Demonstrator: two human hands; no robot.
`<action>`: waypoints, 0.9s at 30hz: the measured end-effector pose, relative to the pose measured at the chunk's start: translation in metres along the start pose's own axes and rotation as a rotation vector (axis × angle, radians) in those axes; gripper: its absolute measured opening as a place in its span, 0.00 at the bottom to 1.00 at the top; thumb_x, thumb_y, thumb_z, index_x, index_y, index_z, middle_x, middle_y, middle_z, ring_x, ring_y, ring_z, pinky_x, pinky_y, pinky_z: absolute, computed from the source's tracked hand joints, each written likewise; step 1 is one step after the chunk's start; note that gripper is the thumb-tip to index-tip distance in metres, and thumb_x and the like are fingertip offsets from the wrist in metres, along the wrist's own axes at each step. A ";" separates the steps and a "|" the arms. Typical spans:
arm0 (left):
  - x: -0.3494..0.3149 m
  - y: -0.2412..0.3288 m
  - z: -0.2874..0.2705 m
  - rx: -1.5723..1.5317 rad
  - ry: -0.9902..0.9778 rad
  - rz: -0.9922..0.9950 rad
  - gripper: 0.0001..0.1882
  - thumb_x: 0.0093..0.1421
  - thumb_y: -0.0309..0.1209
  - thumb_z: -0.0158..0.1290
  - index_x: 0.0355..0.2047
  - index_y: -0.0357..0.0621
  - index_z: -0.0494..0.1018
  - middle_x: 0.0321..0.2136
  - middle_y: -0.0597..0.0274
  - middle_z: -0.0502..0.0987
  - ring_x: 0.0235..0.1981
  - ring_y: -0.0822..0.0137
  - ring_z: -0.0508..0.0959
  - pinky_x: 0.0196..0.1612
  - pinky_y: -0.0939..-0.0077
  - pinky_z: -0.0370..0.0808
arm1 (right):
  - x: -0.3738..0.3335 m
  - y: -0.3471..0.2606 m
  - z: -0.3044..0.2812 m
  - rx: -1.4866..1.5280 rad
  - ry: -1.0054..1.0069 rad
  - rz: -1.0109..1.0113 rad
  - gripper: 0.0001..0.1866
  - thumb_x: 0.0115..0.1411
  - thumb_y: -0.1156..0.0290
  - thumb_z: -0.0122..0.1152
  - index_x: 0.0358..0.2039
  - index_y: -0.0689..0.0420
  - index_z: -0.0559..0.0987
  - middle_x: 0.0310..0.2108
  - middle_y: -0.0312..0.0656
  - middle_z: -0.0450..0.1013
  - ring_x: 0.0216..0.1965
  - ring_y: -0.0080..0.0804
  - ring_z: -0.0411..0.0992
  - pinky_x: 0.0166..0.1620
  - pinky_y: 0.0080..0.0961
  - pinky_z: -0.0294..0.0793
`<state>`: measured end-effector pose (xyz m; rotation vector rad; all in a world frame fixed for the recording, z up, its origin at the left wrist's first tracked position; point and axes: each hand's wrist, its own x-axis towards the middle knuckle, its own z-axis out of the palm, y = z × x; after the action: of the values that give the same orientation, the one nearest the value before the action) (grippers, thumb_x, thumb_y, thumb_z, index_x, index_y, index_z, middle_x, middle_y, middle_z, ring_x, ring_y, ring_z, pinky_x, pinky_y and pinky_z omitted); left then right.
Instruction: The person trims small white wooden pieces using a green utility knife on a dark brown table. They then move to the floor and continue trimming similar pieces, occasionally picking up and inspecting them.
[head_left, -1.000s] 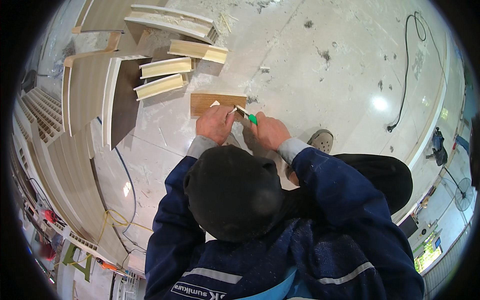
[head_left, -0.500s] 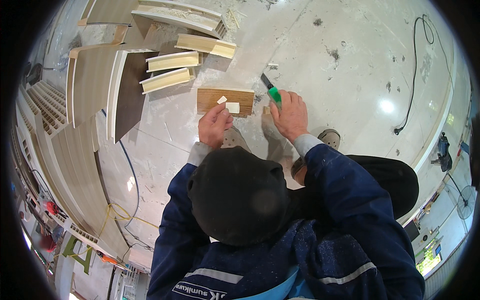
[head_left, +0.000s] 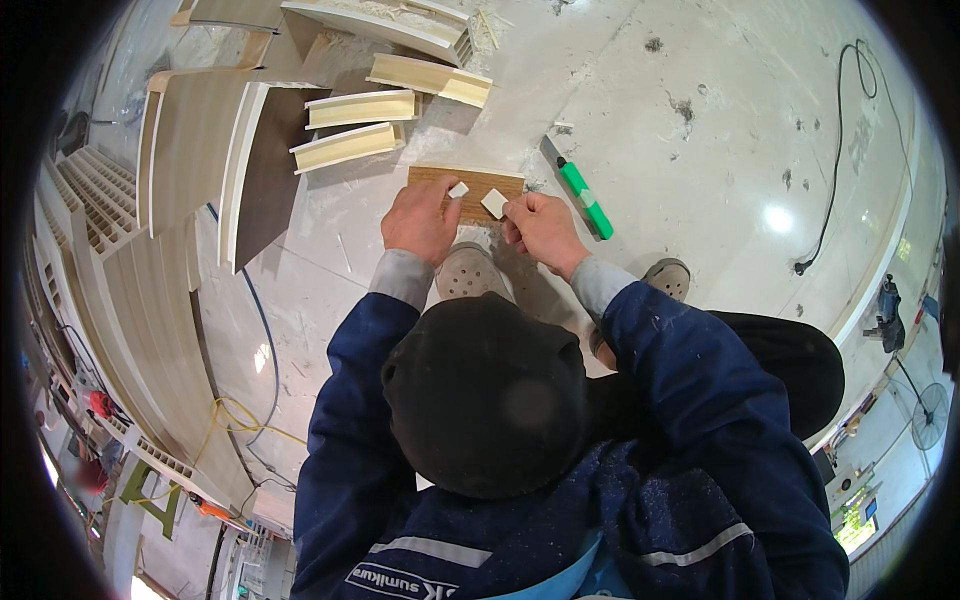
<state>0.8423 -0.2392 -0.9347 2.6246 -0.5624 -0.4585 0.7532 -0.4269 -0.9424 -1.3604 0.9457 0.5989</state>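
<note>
My left hand (head_left: 422, 222) is closed at the left end of a brown wood-grain board (head_left: 482, 179), with a small cream piece (head_left: 458, 189) pinched at its fingertips. Over the same board, the thumb and fingers of my right hand (head_left: 547, 232) grip a larger, flat cream piece (head_left: 493, 204) by its edge. The two pieces are apart. On the floor right of my right hand lies a knife (head_left: 588, 202) with a green handle, its blade toward the far left.
Several cream channel-shaped offcuts (head_left: 360, 108) lie beyond the board to the left, near a large dark-faced panel (head_left: 275, 175). My clog (head_left: 470, 272) is just on the near side of the board. A black cable (head_left: 832, 180) runs along the floor at right.
My right hand has let go of the knife, which now lies on the floor, and has moved left onto the larger cream piece. My left hand still holds the small piece.
</note>
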 end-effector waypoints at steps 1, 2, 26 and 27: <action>0.002 0.001 0.001 0.007 -0.039 0.001 0.16 0.61 0.37 0.63 0.49 0.51 0.82 0.37 0.62 0.84 0.41 0.55 0.83 0.49 0.60 0.78 | 0.001 0.001 -0.002 -0.112 0.020 -0.006 0.17 0.65 0.61 0.62 0.28 0.62 0.82 0.26 0.43 0.80 0.23 0.31 0.76 0.32 0.34 0.75; 0.003 0.002 0.002 -0.019 -0.051 -0.017 0.16 0.61 0.38 0.63 0.49 0.51 0.82 0.38 0.62 0.84 0.41 0.56 0.83 0.49 0.60 0.79 | 0.002 0.002 -0.002 -0.108 0.021 -0.011 0.17 0.64 0.61 0.63 0.27 0.62 0.82 0.26 0.44 0.80 0.24 0.32 0.77 0.33 0.34 0.75; 0.000 0.023 0.016 -0.159 -0.173 0.029 0.16 0.64 0.40 0.61 0.50 0.52 0.80 0.38 0.59 0.84 0.41 0.57 0.84 0.44 0.61 0.79 | -0.007 0.001 0.003 -0.720 0.209 -0.588 0.15 0.60 0.64 0.67 0.45 0.52 0.76 0.40 0.47 0.77 0.39 0.54 0.79 0.42 0.49 0.78; 0.000 0.024 0.016 -0.163 -0.183 0.002 0.17 0.64 0.41 0.61 0.50 0.51 0.80 0.38 0.59 0.84 0.41 0.57 0.84 0.44 0.61 0.79 | -0.006 0.000 0.003 -0.753 0.215 -0.619 0.15 0.60 0.64 0.67 0.46 0.51 0.77 0.39 0.47 0.76 0.38 0.54 0.79 0.41 0.48 0.79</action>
<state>0.8288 -0.2642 -0.9374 2.4418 -0.5588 -0.7177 0.7506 -0.4228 -0.9379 -2.3065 0.4032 0.3308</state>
